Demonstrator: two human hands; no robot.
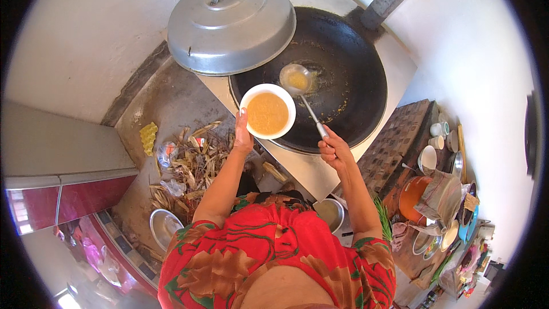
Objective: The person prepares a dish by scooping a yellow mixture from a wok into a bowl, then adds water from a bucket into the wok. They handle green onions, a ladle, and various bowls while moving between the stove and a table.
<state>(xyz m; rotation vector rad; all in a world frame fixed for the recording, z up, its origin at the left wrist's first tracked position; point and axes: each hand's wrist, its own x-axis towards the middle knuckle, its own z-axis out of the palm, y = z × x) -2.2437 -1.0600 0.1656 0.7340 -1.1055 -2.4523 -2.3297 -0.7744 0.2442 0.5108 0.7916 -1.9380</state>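
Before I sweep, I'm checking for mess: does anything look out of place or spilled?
Crumpled clear plastic lies among dry tan husks strewn across the grey-brown floor, looking like litter. Nothing visibly spills from the round white bowl in the left hand.

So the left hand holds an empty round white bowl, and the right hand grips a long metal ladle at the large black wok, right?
No, the round white bowl isn't empty: the head view shows orange-brown liquid in it. The left hand holds it, and the right hand grips the long metal ladle at the large black wok.
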